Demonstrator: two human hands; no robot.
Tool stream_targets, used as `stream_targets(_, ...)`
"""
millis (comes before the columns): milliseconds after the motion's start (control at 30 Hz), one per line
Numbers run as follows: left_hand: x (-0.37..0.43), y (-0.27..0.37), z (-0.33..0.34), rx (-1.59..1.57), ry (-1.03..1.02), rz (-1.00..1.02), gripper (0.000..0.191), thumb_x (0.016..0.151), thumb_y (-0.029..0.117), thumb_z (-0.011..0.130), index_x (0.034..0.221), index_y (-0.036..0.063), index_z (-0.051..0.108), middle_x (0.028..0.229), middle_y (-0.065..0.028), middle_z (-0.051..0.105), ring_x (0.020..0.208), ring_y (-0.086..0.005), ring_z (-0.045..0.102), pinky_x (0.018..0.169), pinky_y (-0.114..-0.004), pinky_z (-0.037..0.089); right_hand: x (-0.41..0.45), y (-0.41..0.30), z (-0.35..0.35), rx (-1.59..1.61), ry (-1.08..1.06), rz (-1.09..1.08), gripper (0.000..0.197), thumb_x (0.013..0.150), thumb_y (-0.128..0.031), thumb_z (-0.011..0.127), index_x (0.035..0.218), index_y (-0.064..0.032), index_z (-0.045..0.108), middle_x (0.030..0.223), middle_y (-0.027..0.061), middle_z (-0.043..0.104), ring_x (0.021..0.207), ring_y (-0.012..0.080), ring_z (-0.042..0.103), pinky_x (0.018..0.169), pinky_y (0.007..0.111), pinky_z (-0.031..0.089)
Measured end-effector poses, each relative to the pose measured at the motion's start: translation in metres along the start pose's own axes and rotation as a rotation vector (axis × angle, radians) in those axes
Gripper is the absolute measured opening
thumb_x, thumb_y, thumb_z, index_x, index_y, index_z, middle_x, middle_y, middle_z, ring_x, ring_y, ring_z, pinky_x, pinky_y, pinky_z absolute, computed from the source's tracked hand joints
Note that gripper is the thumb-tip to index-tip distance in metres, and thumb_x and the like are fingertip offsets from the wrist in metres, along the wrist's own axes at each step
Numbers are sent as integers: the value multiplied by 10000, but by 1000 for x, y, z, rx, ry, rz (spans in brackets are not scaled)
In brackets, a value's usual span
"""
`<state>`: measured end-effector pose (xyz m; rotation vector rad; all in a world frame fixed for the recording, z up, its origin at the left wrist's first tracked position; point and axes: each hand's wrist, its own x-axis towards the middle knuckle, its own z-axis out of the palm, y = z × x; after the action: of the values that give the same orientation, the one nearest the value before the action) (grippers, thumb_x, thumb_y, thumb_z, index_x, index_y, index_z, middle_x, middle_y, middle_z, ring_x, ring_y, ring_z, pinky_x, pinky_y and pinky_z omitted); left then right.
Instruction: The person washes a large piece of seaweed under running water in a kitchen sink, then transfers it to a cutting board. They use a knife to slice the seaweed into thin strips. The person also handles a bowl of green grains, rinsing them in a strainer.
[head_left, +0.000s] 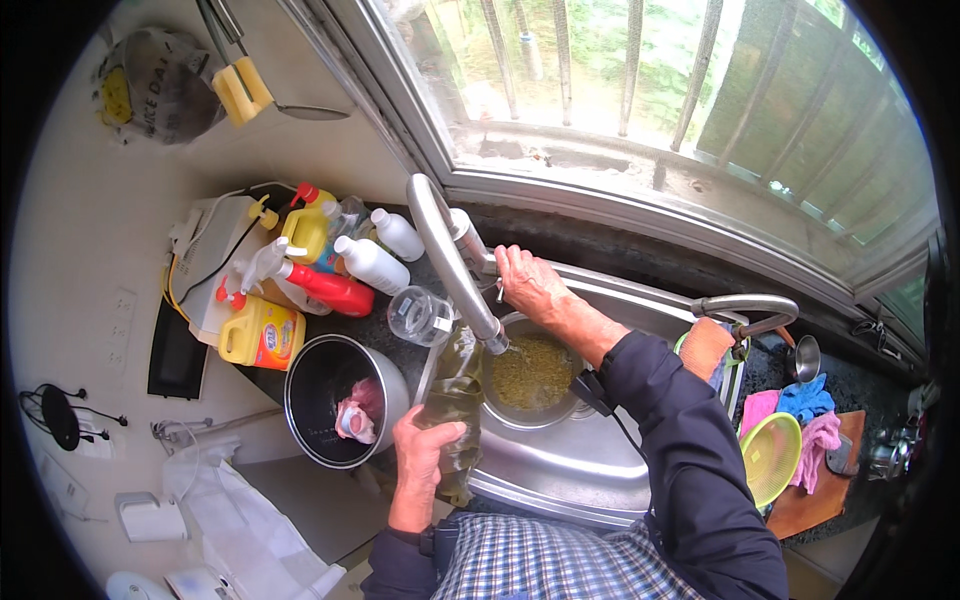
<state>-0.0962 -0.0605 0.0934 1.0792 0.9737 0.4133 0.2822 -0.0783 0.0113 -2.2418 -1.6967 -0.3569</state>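
My right hand (531, 281) is on the control of the metal faucet (442, 247), beside its small lever (500, 290). Under the spout, a round metal bowl (491, 409) in the steel sink (562, 472) contains small greenish grains or beans (532, 371) in water. A little water seems to run from the spout into it. With the thumb on top, my left hand (424, 442) grips a glossy, creased olive-green sheet (457, 397) along the sink's left rim; whether it is kelp or plastic film is unclear. Left of that hand, a dark-lined pot (315, 409) contains raw meat on bone (358, 416).
A clear plastic jar (420, 315), white bottles (373, 264), a red spray bottle (330, 289) and a yellow detergent jug (264, 331) crowd the left counter. At right are a second spout (750, 304), a green basket (770, 457), cloths (806, 397) and a brown board (814, 502).
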Motion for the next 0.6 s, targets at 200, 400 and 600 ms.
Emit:
stream_targets(200,-2,1,-2,17,-16,6,413,868,-14,909,1272,-66,840,1090,-108,890,877,-187,835,856,-346,685,-1,6,1,-48,62,-39,438,1075,-190,755,1425,62,678,1133,177,707,935,303,804,776,430,717)
stream_targets(400,-5,6,6,6,1,11,421,865,-31,896,1282,-70,845,1098,-109,895,887,-189,843,865,-349,694,1,6,0,-53,36,-36,305,1096,-120,696,1358,36,681,1116,181,701,925,311,817,773,437,722)
stream_targets(600,-5,6,4,0,5,6,422,867,-45,887,1286,-73,846,1099,-115,898,889,-193,851,876,-355,700,11,0,5,28,-39,34,343,1067,-109,712,1361,60,657,1119,221,708,933,384,841,757,504,732)
